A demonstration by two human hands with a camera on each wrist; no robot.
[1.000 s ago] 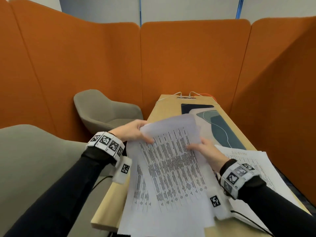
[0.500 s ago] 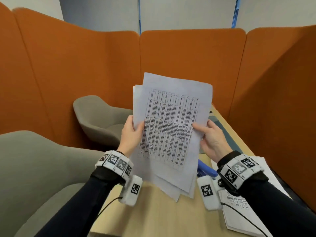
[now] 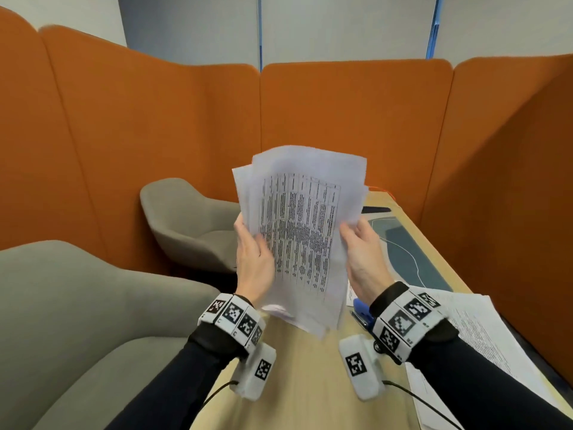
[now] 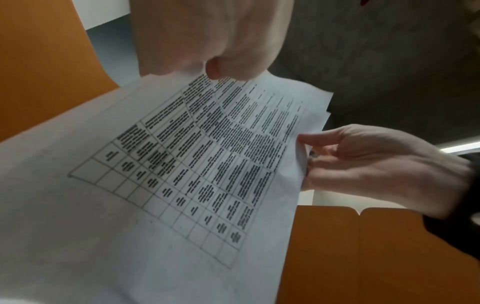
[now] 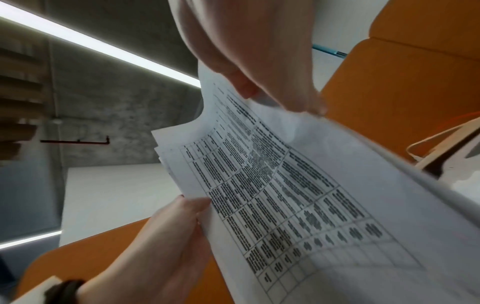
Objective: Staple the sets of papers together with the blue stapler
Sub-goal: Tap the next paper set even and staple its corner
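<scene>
A sheaf of printed papers [image 3: 300, 231] stands upright above the wooden table [image 3: 310, 383], its sheets unevenly aligned. My left hand [image 3: 249, 243] grips its left edge, thumb on the front sheet. My right hand [image 3: 356, 240] grips the right edge in the same way. In the left wrist view the left hand [image 4: 226, 67] pinches the papers [image 4: 182, 164] and the right hand [image 4: 363, 164] holds the far edge. The right wrist view has the papers [image 5: 285, 195] between the right hand [image 5: 259, 82] and the left hand [image 5: 168, 226]. The blue stapler [image 3: 361, 311] lies on the table, partly hidden behind my right wrist.
More printed sheets [image 3: 471, 336] lie on the table's right side. A teal and grey mat [image 3: 406, 252] lies further back. Two grey chairs [image 3: 192, 225] stand to the left. Orange partitions [image 3: 341, 119] enclose the booth.
The sheaf went from lying on the table to standing upright in the air. Both hands shifted to its side edges. The blue stapler came into view beneath.
</scene>
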